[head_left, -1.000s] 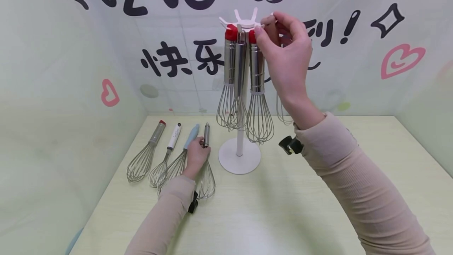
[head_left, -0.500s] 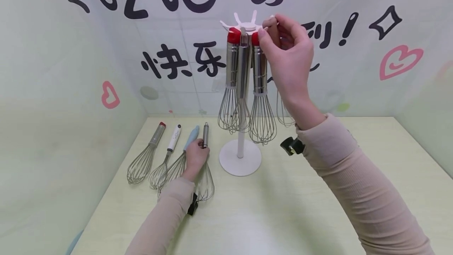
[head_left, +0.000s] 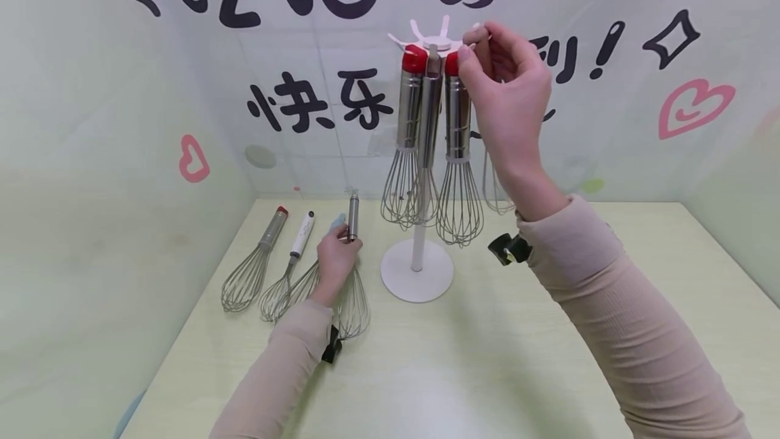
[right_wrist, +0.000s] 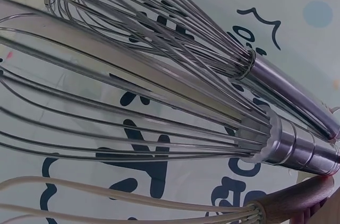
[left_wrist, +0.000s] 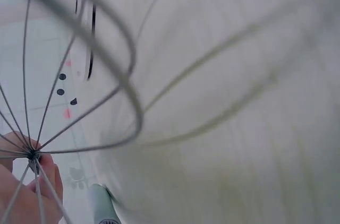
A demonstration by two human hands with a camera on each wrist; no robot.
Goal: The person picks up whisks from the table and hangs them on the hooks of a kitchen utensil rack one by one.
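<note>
My left hand (head_left: 338,256) grips a steel-handled whisk (head_left: 353,215), its handle end raised and its wires near the table. Beside that hand, a light blue handled whisk (head_left: 338,222) is partly hidden; its handle also shows in the left wrist view. At the top of the white stand (head_left: 436,43), my right hand (head_left: 510,97) pinches a wooden-handled whisk (right_wrist: 292,198) by its upper end. Pale wires of this whisk hang behind the wrist. Two red-topped whisks (head_left: 458,103) and a slim steel whisk (head_left: 429,107) hang from the stand close by.
On the left of the table (head_left: 487,371) lie a red-tipped steel whisk (head_left: 271,232) and a white-handled whisk (head_left: 302,236). The stand's round base (head_left: 417,283) sits mid-table. A printed backdrop (head_left: 597,127) rises behind.
My left hand has moved slightly up and away, and the steel whisk's handle end has risen above the table's back edge. The right hand stays at the stand's top.
</note>
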